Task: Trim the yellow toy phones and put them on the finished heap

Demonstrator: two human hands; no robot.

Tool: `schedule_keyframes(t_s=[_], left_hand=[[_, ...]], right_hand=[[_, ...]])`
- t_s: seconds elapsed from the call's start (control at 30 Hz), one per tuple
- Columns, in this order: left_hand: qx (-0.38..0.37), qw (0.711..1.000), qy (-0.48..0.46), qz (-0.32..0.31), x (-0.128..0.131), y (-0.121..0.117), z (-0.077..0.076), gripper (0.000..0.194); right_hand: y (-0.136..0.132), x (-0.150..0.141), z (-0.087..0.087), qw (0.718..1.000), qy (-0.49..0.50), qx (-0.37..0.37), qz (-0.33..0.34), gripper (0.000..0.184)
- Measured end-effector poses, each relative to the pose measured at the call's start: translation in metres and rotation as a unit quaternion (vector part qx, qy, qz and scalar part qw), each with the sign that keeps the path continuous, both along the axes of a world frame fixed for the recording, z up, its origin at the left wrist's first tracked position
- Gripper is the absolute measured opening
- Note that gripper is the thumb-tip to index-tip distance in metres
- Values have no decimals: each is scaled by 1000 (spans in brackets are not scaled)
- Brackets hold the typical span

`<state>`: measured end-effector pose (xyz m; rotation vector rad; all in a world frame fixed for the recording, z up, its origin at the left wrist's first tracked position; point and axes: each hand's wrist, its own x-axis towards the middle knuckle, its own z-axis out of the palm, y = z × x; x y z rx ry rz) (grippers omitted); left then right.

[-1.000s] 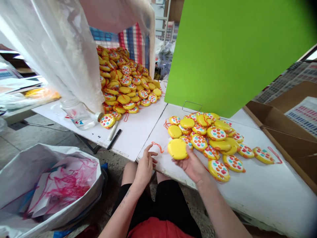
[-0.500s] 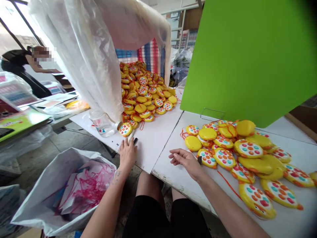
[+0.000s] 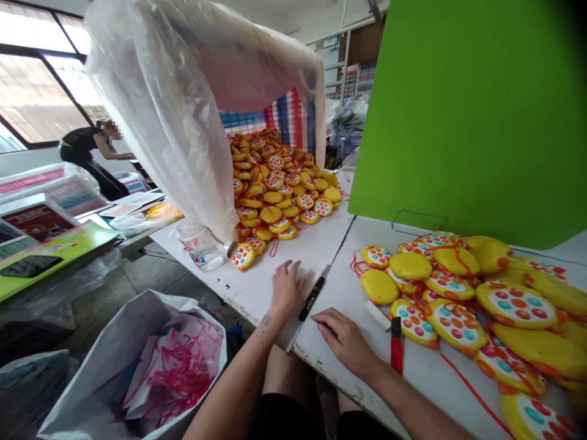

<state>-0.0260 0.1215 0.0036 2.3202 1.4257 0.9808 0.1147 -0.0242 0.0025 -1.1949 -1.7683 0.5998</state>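
My left hand (image 3: 288, 286) is over the white tabletop with its fingers spread, holding nothing that I can see. Just right of it, a black and white marker (image 3: 313, 296) lies along the seam between two boards. My right hand (image 3: 346, 342) rests near the front edge with its fingers loosely bent and nothing visible in them. Beside that wrist are a red strip with a black end (image 3: 397, 351) and a small white block (image 3: 378, 315). Yellow turtle-shaped toys (image 3: 414, 321) with coloured dots and red cords are heaped to the right.
A large bag (image 3: 183, 122) spills a pile of the same toys (image 3: 275, 189). A clear jar (image 3: 200, 249) stands at the left edge. A white bin bag (image 3: 87, 373) with pink scraps sits below. A green board (image 3: 463, 122) rises behind; a person (image 3: 85, 153) bends far left.
My left hand has moved right, away from the jar, and the marker now lies near the seam, apart from its fingers. My right hand has drawn nearer the front edge. The view has shifted.
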Motion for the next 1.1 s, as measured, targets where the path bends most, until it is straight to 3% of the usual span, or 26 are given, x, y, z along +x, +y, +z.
schedule_keyframes(t_s=[0.07, 0.13, 0.23, 0.3, 0.43, 0.63, 0.77, 0.87, 0.97, 1.1], left_hand=[[33, 995, -41, 79, -20, 29, 5, 48], [41, 991, -55, 117, -46, 55, 11, 53], [37, 988, -68, 136, -75, 78, 21, 50], [33, 989, -72, 123, -81, 78, 27, 49], [40, 994, -85, 61, -60, 44, 37, 60], [1, 986, -140, -87, 19, -70, 29, 70], [-69, 965, -206, -147, 45, -124, 15, 78], [-85, 960, -239, -116, 39, -131, 10, 74], [-133, 944, -298, -49, 24, -121, 9, 75], [-224, 896, -361, -126, 11, -109, 7, 64]], right_hand=[[0, 1, -1, 1000, 4, 0, 10, 32], [0, 1, -3, 1000, 9, -7, 23, 39], [0, 0, -3, 999, 16, -38, 27, 38], [0, 0, -2, 998, 27, -64, 10, 32], [0, 0, -2, 993, 97, -61, -8, 36], [4, 4, 4, 947, 299, -105, 60, 73], [4, 10, 15, 936, 333, -117, 1, 59], [7, 15, 11, 923, 353, -146, -49, 44], [10, 18, 0, 905, 384, -178, -46, 42], [11, 18, -7, 924, 339, -172, -39, 43]])
